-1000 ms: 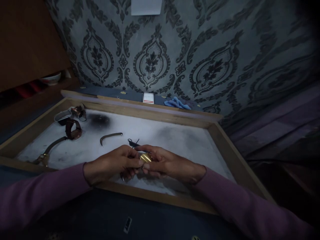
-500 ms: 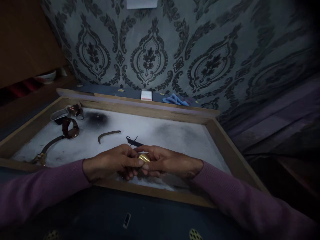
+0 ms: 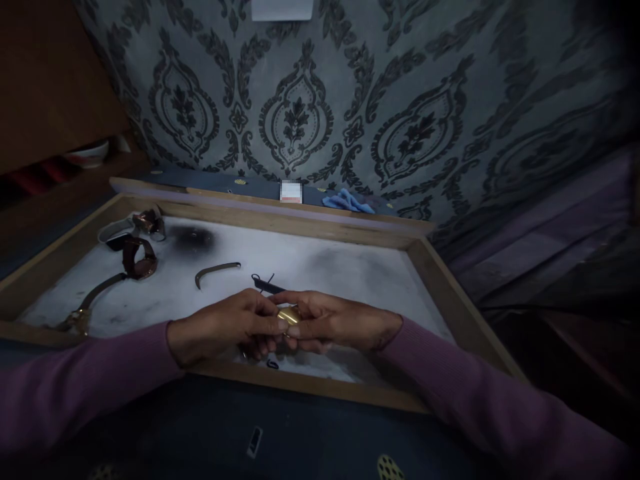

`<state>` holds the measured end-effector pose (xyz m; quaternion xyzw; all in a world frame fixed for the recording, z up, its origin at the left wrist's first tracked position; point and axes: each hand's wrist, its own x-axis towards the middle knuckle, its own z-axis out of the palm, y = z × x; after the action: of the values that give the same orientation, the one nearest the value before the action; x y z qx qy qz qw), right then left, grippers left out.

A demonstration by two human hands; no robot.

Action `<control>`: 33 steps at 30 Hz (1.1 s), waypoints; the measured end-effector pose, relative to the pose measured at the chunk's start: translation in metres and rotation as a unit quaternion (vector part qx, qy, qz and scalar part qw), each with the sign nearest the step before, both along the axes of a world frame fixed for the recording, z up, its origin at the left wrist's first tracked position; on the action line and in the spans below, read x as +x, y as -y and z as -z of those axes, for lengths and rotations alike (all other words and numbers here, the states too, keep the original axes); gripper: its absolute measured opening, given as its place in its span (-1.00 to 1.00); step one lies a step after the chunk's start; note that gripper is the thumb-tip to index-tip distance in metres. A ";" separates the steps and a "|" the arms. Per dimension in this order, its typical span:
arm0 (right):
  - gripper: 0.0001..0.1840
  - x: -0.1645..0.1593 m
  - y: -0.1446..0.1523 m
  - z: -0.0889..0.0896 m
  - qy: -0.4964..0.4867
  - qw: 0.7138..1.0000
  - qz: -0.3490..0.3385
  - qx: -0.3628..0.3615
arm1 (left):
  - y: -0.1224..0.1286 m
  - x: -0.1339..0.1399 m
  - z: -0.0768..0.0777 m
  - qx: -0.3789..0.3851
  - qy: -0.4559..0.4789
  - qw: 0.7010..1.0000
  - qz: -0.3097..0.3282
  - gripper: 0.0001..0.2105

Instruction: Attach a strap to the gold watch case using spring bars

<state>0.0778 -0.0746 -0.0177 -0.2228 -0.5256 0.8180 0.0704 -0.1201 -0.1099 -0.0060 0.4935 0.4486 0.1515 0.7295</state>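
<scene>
Both my hands meet over the near part of a shallow wooden-framed tray (image 3: 320,392) with a white floor. Between their fingertips they hold a shiny gold watch case (image 3: 289,315), partly covered by the fingers. My left hand (image 3: 225,330) grips its left side, thumb on top. My right hand (image 3: 335,321) pinches it from the right, its thumb close to the left one. Just beyond the fingers lies a dark slim strip (image 3: 267,285), possibly a strap or tool, with a thin pin across it. A small dark curled piece (image 3: 273,365) sits below the hands.
A loose curved watch strap (image 3: 217,268) lies left of centre. Several watches, including a brown one (image 3: 140,259) and a gold one (image 3: 80,320), are at the tray's left. Behind the back rim are a small box (image 3: 291,191) and a blue cloth (image 3: 349,200).
My hands keep their hold on the gold watch case, which has tilted slightly. The small dark curled piece now shows below the fingers. The view has shifted a little.
</scene>
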 end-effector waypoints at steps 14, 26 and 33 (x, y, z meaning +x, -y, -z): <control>-0.48 -0.002 0.001 -0.007 -0.010 0.998 0.052 -0.033 | -0.001 -0.004 -0.006 0.007 -0.006 1.000 -0.024 -0.66; -0.73 0.006 -0.007 -0.019 0.000 0.978 0.206 -0.024 | -0.003 0.006 -0.005 0.405 -0.196 0.852 0.268 -0.87; -0.88 0.004 -0.004 -0.016 -0.010 0.978 0.208 -0.030 | -0.006 0.013 -0.010 0.505 -0.228 0.750 0.361 -0.83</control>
<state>0.0821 -0.0703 -0.0016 -0.3210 -0.4421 0.8030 0.2380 -0.1067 -0.1038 0.0040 0.9349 0.2486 -0.0359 0.2507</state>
